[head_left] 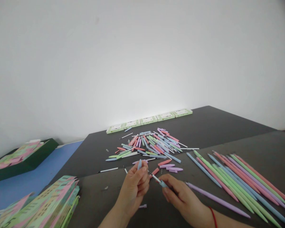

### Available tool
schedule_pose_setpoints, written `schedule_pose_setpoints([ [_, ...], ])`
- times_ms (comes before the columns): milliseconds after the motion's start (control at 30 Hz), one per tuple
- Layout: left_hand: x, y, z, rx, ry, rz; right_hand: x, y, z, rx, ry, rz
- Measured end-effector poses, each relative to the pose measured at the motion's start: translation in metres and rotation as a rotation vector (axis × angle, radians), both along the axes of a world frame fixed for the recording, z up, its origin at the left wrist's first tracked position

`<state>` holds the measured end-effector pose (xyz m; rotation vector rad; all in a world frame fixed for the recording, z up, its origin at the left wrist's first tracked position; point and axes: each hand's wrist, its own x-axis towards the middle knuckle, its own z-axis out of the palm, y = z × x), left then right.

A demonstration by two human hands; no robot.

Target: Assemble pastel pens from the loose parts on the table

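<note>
My left hand [135,182] is closed, pinching a pointed light-blue pen piece [139,164] between thumb and fingers, tip upward. In my right hand [181,194], which has a red string on its wrist, is a light-blue pen barrel [163,184]. A white refill [156,178] sticks out of it, its dark end close to the left fingers; whether they touch cannot be made out. Beyond both hands lies a pile of pastel pen parts and refills [154,144]. A purple pen [217,200] lies right of my right hand, beside a row of long pastel pens [237,180].
Several flat green-and-white boxes [148,120] line the back of the dark table [228,126] along the wall. A stack of printed pink-and-green packets [45,202] stands front left. Farther left, a dark green tray [49,148] holds more packets on a blue surface [61,155].
</note>
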<state>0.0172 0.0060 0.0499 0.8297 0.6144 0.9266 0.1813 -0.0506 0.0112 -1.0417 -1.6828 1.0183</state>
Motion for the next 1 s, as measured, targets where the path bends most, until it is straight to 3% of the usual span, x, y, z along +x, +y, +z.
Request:
schedule_pose_setpoints([
  [1000,0.0034,0.0005,-0.0072,0.052,-0.006,0.1,0.0004,0.0005,-0.0008,-0.005,0.031,0.016],
])
